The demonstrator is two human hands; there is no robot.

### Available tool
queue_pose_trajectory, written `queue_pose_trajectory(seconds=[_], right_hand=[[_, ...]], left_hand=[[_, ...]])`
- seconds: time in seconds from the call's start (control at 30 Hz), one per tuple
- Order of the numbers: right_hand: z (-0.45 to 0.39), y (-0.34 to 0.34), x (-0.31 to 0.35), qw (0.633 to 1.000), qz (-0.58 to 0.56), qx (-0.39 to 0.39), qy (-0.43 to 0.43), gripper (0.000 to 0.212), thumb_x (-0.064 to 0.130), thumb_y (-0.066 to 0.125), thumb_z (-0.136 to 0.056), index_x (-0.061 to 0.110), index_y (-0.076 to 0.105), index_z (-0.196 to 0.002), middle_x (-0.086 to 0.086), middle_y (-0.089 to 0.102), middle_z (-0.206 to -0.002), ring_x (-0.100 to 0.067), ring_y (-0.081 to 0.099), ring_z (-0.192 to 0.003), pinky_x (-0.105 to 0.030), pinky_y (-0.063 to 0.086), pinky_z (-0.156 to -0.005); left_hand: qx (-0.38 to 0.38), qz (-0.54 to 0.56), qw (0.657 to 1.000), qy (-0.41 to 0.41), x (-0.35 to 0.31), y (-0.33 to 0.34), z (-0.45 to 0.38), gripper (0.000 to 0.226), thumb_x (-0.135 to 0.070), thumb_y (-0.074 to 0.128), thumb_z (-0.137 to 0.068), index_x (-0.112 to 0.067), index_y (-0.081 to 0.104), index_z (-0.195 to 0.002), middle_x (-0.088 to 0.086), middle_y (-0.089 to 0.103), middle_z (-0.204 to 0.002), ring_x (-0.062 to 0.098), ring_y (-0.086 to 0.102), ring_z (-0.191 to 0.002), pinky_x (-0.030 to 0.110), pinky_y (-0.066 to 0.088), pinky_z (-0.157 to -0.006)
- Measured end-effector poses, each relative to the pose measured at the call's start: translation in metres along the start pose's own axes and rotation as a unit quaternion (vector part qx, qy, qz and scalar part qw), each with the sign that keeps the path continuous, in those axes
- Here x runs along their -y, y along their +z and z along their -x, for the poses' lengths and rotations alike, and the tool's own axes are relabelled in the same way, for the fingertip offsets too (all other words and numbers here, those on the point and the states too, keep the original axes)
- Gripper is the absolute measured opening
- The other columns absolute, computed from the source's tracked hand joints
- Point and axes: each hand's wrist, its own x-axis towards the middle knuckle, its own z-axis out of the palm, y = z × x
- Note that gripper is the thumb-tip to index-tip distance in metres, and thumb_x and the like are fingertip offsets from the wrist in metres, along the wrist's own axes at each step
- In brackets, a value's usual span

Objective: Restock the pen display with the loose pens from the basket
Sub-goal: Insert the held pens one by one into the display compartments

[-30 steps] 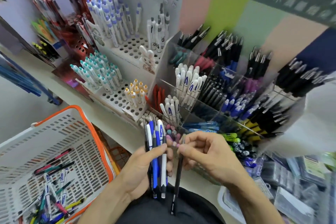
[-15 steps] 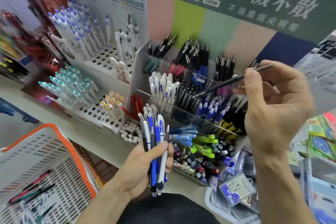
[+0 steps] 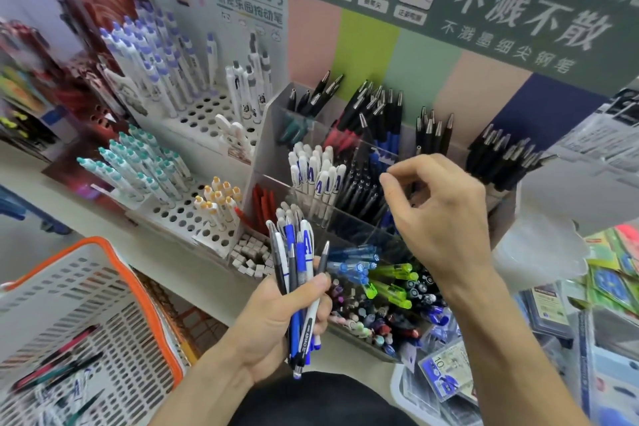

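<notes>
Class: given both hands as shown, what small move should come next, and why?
Probably the right hand, empty with fingers curled over the clear acrylic pen display, should come back and pull one pen from the mixed blue, white and grey pen bundle gripped in the left hand.

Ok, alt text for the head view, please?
A left hand grips a bundle of pens while the right hand, fingers curled and empty, hovers over a clear pen display. A white basket with loose pens sits lower left.
</notes>
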Motion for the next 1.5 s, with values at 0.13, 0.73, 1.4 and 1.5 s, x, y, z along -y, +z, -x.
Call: queue_pose_trajectory(seconds=[0.13, 0.73, 1.4, 1.5], right_hand=[[0.006, 0.005, -0.002, 0.998, 0.047, 0.041, -0.007, 0.017, 0.023, 0.070, -0.097, 0.010, 0.080, -0.099, -0.001, 0.066, -0.102, -0.017, 0.063, -0.092, -0.033, 0.054, -0.081], [0.083, 0.001, 0.031, 0.881, -0.345, 0.134, 0.295, 0.033, 0.036, 0.079, -0.078, 0.022, 0.070, -0.106, -0.002, 0.071, -0.087, -0.021, 0.070, -0.078, -0.040, 0.060, -0.075], [0.001, -0.070, -0.046, 0.971, -0.075, -0.224, 0.040, 0.028, 0.011, 0.075, -0.093, 0.012, 0.062, -0.118, 0.011, 0.065, -0.093, -0.009, 0.067, -0.082, -0.023, 0.056, -0.078], [0.002, -0.064, -0.051, 0.983, -0.027, -0.174, 0.053, 0.024, 0.007, 0.078, -0.089, 0.010, 0.070, -0.112, 0.001, 0.068, -0.089, -0.011, 0.064, -0.077, -0.018, 0.052, -0.074]], left_hand=[[0.011, -0.006, 1.000, 0.000, -0.002, -0.002, 0.000, 0.057, -0.033, 0.083, -0.072, -0.002, 0.054, -0.111, 0.015, 0.052, -0.069, 0.022, 0.047, -0.057, 0.031, 0.046, -0.052], [0.032, -0.021, 0.999, 0.019, -0.005, 0.013, -0.005, 0.027, -0.028, 0.071, -0.088, -0.004, 0.071, -0.102, 0.028, 0.062, -0.070, 0.025, 0.057, -0.048, 0.029, 0.049, -0.047], [0.151, -0.094, 0.984, -0.023, 0.003, 0.056, -0.023, 0.062, -0.050, 0.077, -0.081, 0.000, 0.060, -0.112, 0.028, 0.051, -0.084, 0.021, 0.043, -0.040, 0.024, 0.036, -0.037], [0.177, -0.028, 0.983, -0.034, 0.001, 0.060, -0.022, 0.053, -0.038, 0.075, -0.086, 0.001, 0.060, -0.119, 0.025, 0.055, -0.086, 0.023, 0.047, -0.037, 0.025, 0.039, -0.036]])
